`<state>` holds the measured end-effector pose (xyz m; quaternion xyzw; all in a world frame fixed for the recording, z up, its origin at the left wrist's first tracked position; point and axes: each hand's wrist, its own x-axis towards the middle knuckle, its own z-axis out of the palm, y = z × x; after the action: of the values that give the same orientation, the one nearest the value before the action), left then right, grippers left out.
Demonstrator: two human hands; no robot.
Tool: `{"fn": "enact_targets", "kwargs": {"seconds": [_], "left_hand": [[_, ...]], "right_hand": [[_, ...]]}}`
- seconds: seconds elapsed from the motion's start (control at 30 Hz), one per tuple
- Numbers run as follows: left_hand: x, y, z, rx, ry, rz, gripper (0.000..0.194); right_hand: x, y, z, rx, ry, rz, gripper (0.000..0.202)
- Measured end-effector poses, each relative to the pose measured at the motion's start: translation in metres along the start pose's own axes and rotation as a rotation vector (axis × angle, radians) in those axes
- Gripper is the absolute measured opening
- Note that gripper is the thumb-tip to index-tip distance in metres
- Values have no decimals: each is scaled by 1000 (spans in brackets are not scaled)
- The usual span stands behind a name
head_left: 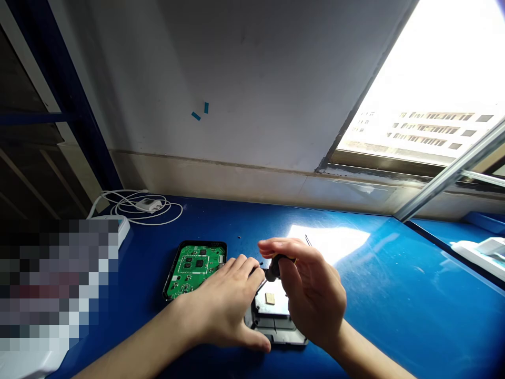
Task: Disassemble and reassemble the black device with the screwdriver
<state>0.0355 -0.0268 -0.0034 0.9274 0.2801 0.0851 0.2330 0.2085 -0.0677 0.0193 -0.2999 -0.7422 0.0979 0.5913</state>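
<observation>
My right hand (315, 292) is closed around the dark handle of a screwdriver (273, 268), with a bit of yellow showing on it. Its shaft slants down to the left toward my left fingers, and the tip is hidden. My left hand (229, 302) grips a black device casing (288, 338), its fingers over the far left part and its thumb at the near edge. Inside the casing lies a silvery metal plate (282, 305) bearing a small tan square pad (270, 298). To the left, a green circuit board (197, 266) sits in a black shell, partly behind my left hand.
Coiled white cable with an adapter (149, 205) lies at the back left of the blue table (386, 295). Small dark bits (239, 237) lie behind the casing. A pixelated area covers the left side. A metal bar (445, 181) and white device (485, 252) are at right.
</observation>
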Motion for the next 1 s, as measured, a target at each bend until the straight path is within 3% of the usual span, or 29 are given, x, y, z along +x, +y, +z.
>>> {"fn": "enact_targets", "kwargs": {"seconds": [0.1,0.3,0.47,0.63,0.8,1.0], "left_hand": [[-1,0,2,2,0,-12,75],[-3,0,2,-27,-25,-20,80],[-2,1,1,-12,3,1,74],[-2,3,-1,27,32,-3,69],[-2,3,0,30,26,2,73],[-2,4,-1,15,12,-2,73]], "right_hand": [[-4,1,0,50,-2,65,34],[1,-2,-1,-36,23,-48,17],[3,-5,-3,-127,63,-64,32],[-5,1,-5,-26,11,-7,39],[-7,2,-3,33,2,-1,32],[2,0,-4,-157,104,-55,29]]}}
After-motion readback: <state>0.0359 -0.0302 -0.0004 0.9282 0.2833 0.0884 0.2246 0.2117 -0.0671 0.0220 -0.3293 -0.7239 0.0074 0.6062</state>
